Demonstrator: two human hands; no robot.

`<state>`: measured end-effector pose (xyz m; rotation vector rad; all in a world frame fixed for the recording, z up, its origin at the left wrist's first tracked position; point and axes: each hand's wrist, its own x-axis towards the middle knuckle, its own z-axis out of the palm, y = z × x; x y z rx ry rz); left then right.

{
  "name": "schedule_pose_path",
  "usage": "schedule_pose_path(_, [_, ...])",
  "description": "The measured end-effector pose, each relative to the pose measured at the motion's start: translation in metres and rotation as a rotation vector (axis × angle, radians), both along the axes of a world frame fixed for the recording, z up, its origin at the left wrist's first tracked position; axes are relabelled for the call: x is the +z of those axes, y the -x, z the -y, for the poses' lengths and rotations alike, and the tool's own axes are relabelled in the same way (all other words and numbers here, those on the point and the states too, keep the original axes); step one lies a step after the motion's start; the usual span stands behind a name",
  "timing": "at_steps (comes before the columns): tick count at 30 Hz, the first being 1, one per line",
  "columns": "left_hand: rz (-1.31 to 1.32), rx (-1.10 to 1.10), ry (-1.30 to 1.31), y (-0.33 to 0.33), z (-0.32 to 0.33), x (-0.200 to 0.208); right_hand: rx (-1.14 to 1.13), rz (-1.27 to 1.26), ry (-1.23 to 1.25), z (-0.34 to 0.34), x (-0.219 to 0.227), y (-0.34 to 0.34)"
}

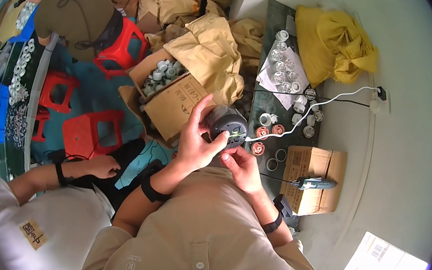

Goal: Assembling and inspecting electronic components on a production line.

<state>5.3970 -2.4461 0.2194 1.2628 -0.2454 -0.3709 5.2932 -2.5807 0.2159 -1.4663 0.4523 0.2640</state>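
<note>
Buttoned beige cloth shirt (229, 250), left hand (197, 144) clasping rounded black device (230, 121), right hand (245, 171), hold unclear

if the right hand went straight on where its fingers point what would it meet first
Most likely the black device held in the left hand. The right hand looks close to or against its lower edge; depth makes contact hard to tell.

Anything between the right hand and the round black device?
Nothing visible: the right hand is at the lower edge of the round black device. White cable runs off its right side, not between them.
</note>
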Motion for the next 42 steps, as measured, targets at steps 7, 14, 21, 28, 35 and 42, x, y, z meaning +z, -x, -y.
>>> schedule_pose_path(7, [0.382, 0.000, -0.237, 0.000, 0.008, -0.011, -0.155, 0.008, -0.351, 0.012, 0.006, 0.004])
schedule_pose_path(14, [1.043, -0.233, -0.418, 0.001, 0.046, -0.014, -0.529, -0.003, -0.742, 0.037, 0.002, -0.007])
schedule_pose_path(21, [0.806, -0.486, -0.321, -0.002, 0.093, -0.032, -0.708, 0.167, -0.813, 0.086, -0.050, -0.011])
schedule_pose_path(28, [0.527, -0.343, -0.555, 0.003, 0.071, -0.079, -1.079, -0.030, -0.581, 0.167, -0.107, -0.063])
schedule_pose_path(35, [-0.155, -0.208, -0.804, 0.037, -0.084, -0.166, -1.022, -0.312, -0.164, 0.227, -0.180, -0.081])
schedule_pose_path(42, [-0.309, -0.071, -0.737, 0.044, -0.107, -0.099, -0.992, -0.324, -0.278, 0.236, -0.206, -0.073])
